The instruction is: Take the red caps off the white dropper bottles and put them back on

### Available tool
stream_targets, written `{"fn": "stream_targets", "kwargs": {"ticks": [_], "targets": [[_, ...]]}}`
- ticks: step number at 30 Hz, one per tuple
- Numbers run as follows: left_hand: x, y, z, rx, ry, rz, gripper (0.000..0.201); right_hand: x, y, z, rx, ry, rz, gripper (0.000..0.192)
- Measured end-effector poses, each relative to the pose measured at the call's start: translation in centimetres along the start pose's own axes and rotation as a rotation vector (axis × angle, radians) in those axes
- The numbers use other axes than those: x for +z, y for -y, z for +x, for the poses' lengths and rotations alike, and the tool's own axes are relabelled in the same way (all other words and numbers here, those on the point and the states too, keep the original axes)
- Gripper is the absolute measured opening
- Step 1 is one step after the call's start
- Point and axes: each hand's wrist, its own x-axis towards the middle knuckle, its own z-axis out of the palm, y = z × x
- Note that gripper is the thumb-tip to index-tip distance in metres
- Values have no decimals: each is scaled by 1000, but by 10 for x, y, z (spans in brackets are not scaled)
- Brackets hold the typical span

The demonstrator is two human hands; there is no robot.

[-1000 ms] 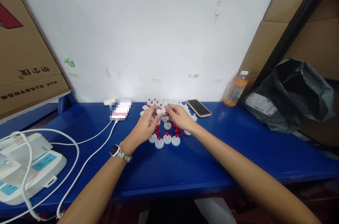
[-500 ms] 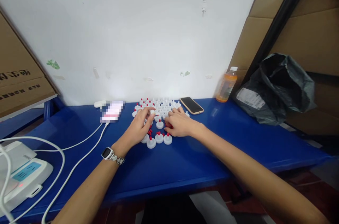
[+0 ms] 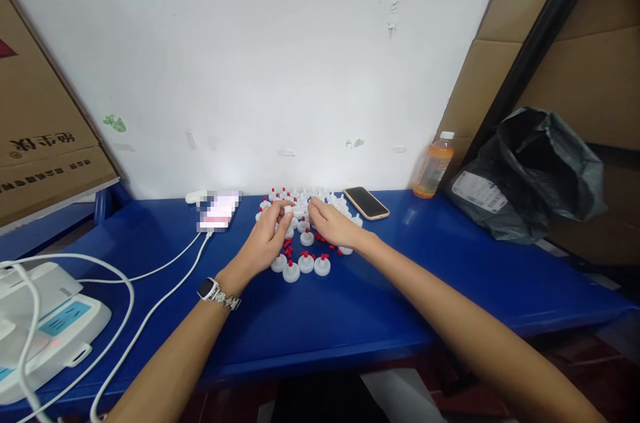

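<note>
My left hand, a watch on its wrist, is curled with thumb and fingers pinched on a white nozzle cap. Close to its right, my right hand is closed, fingers bunched and facing the left one; whatever they grip is hidden. Under and between both hands lie several loose small red tips. Nearer to me, white nozzle caps with red tips on top, such as this cap, stand in a loose row. Plain white nozzle caps crowd together behind my hands.
A dark-screened phone lies right of the caps; a lit phone on a cable lies left. An orange drink bottle and a black plastic bag stand at the right. A white power strip with looping cables occupies the blue table's left.
My right hand has lifted from the loose red tips and moved up and left towards the cap in my left hand. The whole view has shifted slightly.
</note>
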Motion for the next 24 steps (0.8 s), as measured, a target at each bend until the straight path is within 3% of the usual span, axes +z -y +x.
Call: {"fn": "stream_targets", "kwargs": {"ticks": [4,8,16,24], "targets": [[0,-2,-1,-6,-19,-36,40,14,1,11,40,-217,411,48],[2,-7,-3,-19,-25,-82,40,25,6,12,41,-329,585,56],[4,-14,-7,-48,-62,-166,41,30,10,0,3,-170,535,65],[9,-21,-8,-40,-105,-180,36,30,24,-4,22,-175,504,58]]}}
